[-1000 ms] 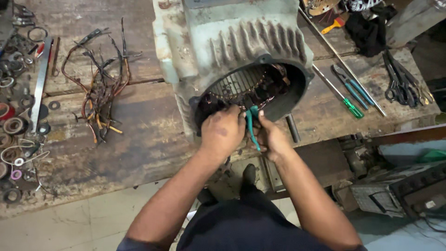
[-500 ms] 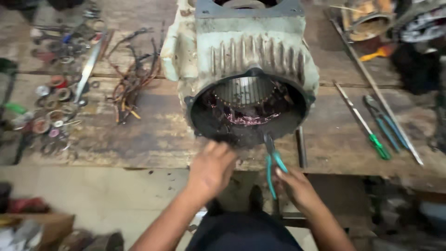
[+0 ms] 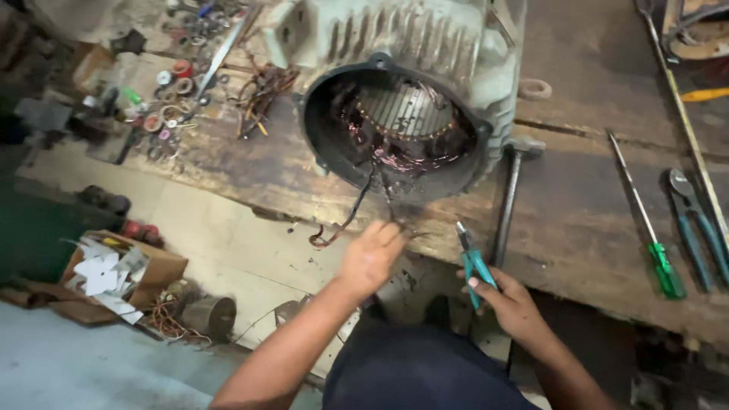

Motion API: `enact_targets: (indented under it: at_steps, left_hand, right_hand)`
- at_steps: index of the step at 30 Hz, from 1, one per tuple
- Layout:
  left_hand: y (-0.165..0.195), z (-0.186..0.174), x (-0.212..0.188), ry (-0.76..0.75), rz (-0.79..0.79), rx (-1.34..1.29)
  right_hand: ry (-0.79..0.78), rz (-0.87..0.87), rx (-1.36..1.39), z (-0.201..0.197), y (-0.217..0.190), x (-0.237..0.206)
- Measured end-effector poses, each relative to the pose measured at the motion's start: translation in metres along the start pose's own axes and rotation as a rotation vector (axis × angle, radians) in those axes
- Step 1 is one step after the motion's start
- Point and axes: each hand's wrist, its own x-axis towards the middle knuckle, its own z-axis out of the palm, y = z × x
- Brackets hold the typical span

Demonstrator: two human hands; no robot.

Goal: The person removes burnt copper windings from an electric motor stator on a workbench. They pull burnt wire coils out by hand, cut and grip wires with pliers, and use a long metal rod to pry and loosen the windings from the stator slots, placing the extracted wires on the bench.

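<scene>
dark wires (image 3: 364, 201) from the motor housing (image 3: 402, 91) are pinched by the left hand (image 3: 372, 258), teal-handled pliers (image 3: 474, 262) gripped by the right hand (image 3: 512, 304).

Motor housing (image 3: 425, 45): grey, finned, lying on wooden workbench (image 3: 592, 205), open end toward viewer; copper windings (image 3: 410, 144) inside.
Left hand (image 3: 372, 254): gripping dark wires (image 3: 364, 193) hanging from the opening.
Right hand (image 3: 512, 304): closed around teal-handled pliers (image 3: 472, 262), tips up.
Right of housing: hammer (image 3: 510, 190), green-handled screwdriver (image 3: 645, 224), blue-handled pliers (image 3: 695, 220).
Left of housing: wire scraps (image 3: 262, 91), small parts.
Floor: cardboard box (image 3: 121, 269).
</scene>
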Motion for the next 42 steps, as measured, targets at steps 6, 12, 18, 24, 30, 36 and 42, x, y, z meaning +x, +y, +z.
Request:
enact_targets:
  at_steps: [6, 12, 18, 24, 30, 36, 42]
  left_hand:
    - [-0.008, -0.001, -0.02, -0.058, -0.01, 0.07]
    - [-0.02, -0.046, -0.03, 0.1, -0.027, 0.064]
    - [-0.041, -0.046, -0.03, 0.234, -0.356, -0.048]
    - [-0.098, -0.025, -0.027, -0.057, -0.597, -0.536]
    - [-0.114, 0.029, 0.003, -0.079, -0.572, -0.776]
    - [-0.118, 0.044, 0.022, -0.079, -0.645, -0.926]
    - [-0.129, 0.027, 0.017, -0.213, -0.609, -1.346]
  right_hand:
    - [0.067, -0.053, -0.264, -0.021, -0.01, 0.015]
    - [0.093, -0.057, -0.264, -0.009, -0.032, 0.016]
    - [0.083, -0.112, -0.235, 0.002, -0.028, 0.007]
    - [0.308, -0.032, -0.618, 0.019, -0.025, -0.002]
    - [0.303, -0.106, -0.597, 0.092, -0.004, 0.003]
    - [0.33, 0.002, -0.572, 0.156, 0.007, -0.002]
    - [0.433, -0.002, -0.597, 0.181, 0.0, -0.032]
